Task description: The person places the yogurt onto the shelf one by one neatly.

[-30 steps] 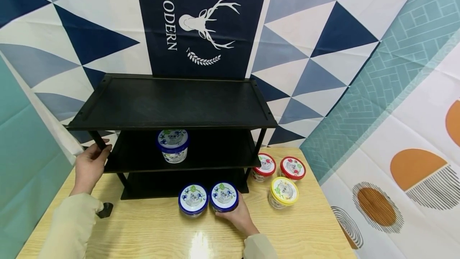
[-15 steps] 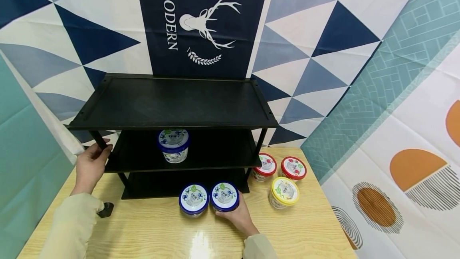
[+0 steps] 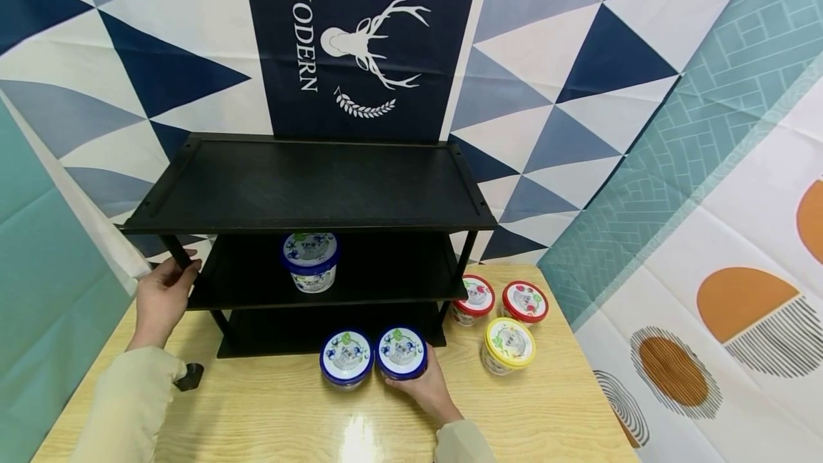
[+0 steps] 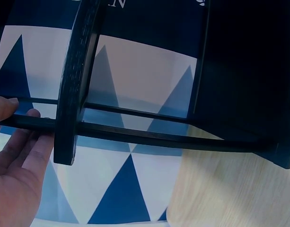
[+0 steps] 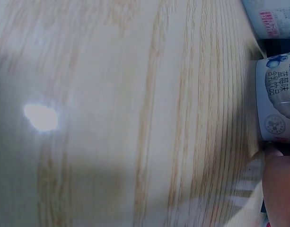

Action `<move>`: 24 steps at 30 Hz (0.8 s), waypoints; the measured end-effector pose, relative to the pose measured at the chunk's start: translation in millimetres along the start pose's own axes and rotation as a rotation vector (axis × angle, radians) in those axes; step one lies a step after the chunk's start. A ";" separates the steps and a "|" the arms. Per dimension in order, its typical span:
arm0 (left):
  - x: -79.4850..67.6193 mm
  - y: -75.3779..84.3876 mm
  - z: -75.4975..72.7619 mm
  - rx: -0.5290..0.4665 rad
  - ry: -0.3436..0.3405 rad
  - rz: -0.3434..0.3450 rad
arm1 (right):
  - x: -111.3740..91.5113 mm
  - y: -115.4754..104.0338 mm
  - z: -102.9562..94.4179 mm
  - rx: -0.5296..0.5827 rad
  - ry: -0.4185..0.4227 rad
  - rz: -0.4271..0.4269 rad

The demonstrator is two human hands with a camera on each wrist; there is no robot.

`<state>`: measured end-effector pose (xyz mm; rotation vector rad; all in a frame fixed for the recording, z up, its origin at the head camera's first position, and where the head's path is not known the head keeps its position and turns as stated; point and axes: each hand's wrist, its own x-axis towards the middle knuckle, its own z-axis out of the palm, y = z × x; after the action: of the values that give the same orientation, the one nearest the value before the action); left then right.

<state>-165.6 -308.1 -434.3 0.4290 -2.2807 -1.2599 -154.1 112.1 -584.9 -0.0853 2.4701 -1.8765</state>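
Observation:
My left hand grips the left post of a black three-tier shelf. In the left wrist view, thumb and fingers lie on either side of that dark post. My right hand holds a blue-lidded tub from its right side, in front of the bottom tier. The right wrist view shows the blueberry print on this white tub, with a finger at its side. A second blue-lidded tub stands just to its left. On the middle tier sits another blue-lidded tub.
Right of the shelf, two red-lidded tubs and a yellow-lidded tub stand on the wooden table. A small black object lies beside the left sleeve. Patterned cloth hangs behind the shelf.

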 end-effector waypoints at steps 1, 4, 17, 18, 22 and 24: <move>-0.2 -0.5 -0.1 0.000 -0.001 0.002 | -2.2 -6.2 -0.5 0.003 -0.001 -0.001; -0.5 -0.7 -0.3 -0.001 -0.003 -0.001 | -8.5 -23.4 -1.3 0.004 0.002 0.003; -0.2 0.5 -0.5 -0.006 -0.019 -0.010 | 4.0 15.8 3.0 -0.014 0.025 0.013; -0.1 0.4 -0.5 -0.006 -0.021 -0.009 | 3.8 16.3 2.9 -0.010 0.027 0.010; 0.1 0.1 -0.5 -0.010 -0.018 -0.005 | 3.3 15.3 1.6 0.011 0.030 -0.002; 0.2 0.0 -0.6 -0.009 -0.018 -0.003 | 3.3 13.3 0.6 0.026 0.029 0.005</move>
<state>-165.5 -308.6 -433.9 0.4194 -2.2886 -1.2800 -157.6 114.9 -597.8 -0.0507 2.4614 -1.9211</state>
